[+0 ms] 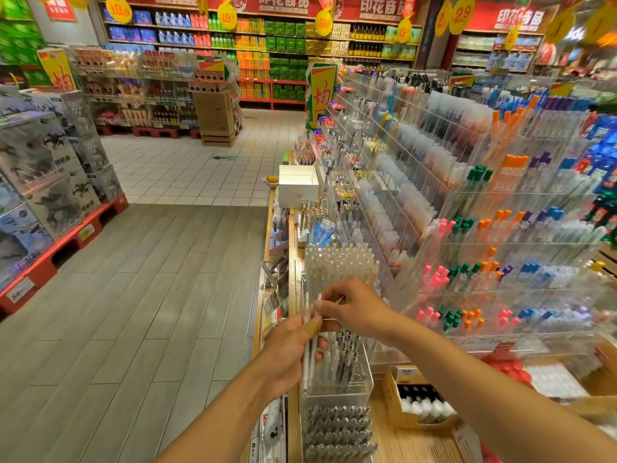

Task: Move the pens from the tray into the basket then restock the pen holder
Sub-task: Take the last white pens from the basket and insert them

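Above the clear holder (pixel 337 369), left hand (pixel 290 345) grips two white pens (pixel 309 359); right hand (pixel 350 309) pinches one.

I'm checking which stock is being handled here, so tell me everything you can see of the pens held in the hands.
The small bunch of slim white plastic pens stands nearly upright, just in front of the clear acrylic pen holder on the wooden display counter. The left hand grips the barrels around their middle, the thumb pressed across them. The right hand pinches their upper ends with its fingertips. Their exact count and any print cannot be made out.
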### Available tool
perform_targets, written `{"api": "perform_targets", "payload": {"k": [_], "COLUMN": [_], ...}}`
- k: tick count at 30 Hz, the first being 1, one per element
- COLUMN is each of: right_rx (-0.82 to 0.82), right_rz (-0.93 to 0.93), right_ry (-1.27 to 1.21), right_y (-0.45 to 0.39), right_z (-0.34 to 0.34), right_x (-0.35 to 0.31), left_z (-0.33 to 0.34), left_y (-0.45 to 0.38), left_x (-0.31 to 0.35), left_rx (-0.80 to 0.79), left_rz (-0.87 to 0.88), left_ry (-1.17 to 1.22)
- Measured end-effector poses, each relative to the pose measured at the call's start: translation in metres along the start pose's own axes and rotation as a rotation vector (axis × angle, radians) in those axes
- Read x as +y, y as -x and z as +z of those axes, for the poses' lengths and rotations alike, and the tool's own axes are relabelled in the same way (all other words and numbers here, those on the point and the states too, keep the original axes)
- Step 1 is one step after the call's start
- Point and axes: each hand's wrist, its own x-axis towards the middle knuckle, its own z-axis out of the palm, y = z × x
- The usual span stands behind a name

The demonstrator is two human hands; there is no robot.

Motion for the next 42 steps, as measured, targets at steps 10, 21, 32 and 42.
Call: {"api": "perform_targets", "payload": {"k": [10,21,32,42], "right_rx": [0.325,0.338,0.241,0.251], "right_rz": [-0.160,-0.320,-0.300,-0.290], "right_ry": [-0.085,0.422,0.531,0.657], "right_y": [-0.016,-0.035,-0.046,-0.047], "right_z": [-0.036,-0.031,-0.026,-0.021], "right_x": [-0.023,-0.022,-0.011,-0.008], "left_z": [-0.014,-0.020,-0.023,-0.023], "left_y": [-0.003,-0.003,0.000,-0.002], "left_x": [-0.003,-0.001,0.000,0.000], "left_rx": [0.135,0.157,0.173,0.202], "left_rz": [-0.056,-0.085,-0.071,-0.061], "left_ry": [0.072,0.079,0.069,0.047]}}
